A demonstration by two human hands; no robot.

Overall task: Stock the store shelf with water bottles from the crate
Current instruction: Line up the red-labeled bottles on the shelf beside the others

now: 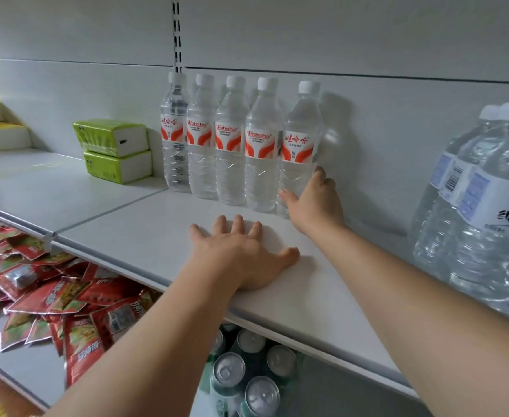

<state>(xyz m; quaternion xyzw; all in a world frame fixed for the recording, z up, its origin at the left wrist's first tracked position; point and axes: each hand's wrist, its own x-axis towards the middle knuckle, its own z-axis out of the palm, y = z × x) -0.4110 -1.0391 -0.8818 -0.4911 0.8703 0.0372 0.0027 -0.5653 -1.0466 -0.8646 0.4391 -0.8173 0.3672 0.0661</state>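
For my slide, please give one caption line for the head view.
Right hand grips the fifth bottle in the row on the shelf; left hand rests flat.

This is a shop, most likely a small grocery or convenience store. White metal gondola shelving fills the view, with a slotted upright at twelve o'clock. Goods sit grouped by kind: a row of Wahaha water bottles against the back panel, green tissue packs at ten o'clock, and large water jugs at three o'clock. On the lower shelf, red snack sachets lie heaped at eight o'clock and what appear to be drink cans stand at six o'clock.
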